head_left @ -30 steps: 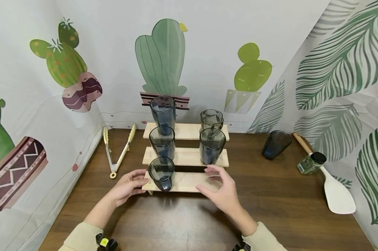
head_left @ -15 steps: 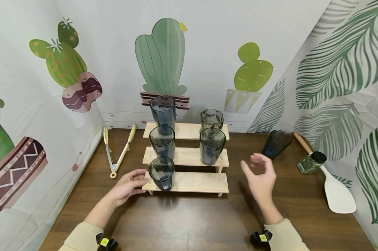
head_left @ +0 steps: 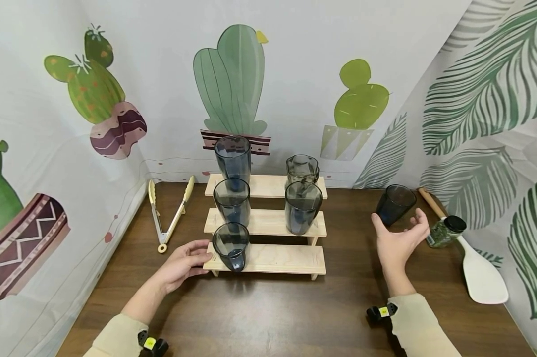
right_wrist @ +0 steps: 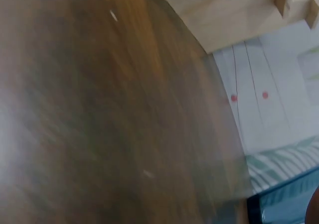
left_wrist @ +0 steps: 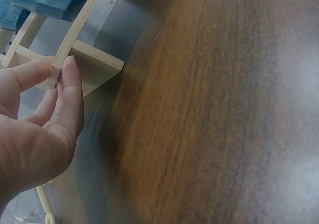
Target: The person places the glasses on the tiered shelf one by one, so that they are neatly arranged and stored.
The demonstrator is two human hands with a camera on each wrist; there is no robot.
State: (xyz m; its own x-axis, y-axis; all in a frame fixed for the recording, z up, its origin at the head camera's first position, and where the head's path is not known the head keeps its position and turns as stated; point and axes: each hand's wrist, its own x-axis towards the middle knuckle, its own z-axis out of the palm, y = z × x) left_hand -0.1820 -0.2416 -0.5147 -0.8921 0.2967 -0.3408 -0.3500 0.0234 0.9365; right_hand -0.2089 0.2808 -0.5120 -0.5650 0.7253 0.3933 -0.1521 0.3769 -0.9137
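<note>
A pale wooden three-step rack (head_left: 286,259) stands on the table. My left hand (head_left: 179,268) pinches the left end of its lowest step; in the left wrist view thumb and fingers of the left hand (left_wrist: 42,129) clasp the board's edge. On that step, near this hand, sits a dark tumbler (head_left: 230,242). My right hand (head_left: 399,245) is spread, thumb and fingers apart, just in front of another dark tumbler (head_left: 398,201) on the table at right. Whether it touches the glass I cannot tell. In the right wrist view a blue-tinted glass (right_wrist: 284,204) shows at the lower right corner.
Two tumblers stand on the middle step, a tall glass (head_left: 233,158) and a wavy glass (head_left: 301,167) on the top one. Yellow-tipped tongs (head_left: 170,220) lie at left. A herb jar (head_left: 444,232) and a white spatula (head_left: 482,275) lie beyond the right hand.
My right hand has left the lowest step's right side and moved right to the lone tumbler, its fingers spread. The left hand has kept its grip on the rack.
</note>
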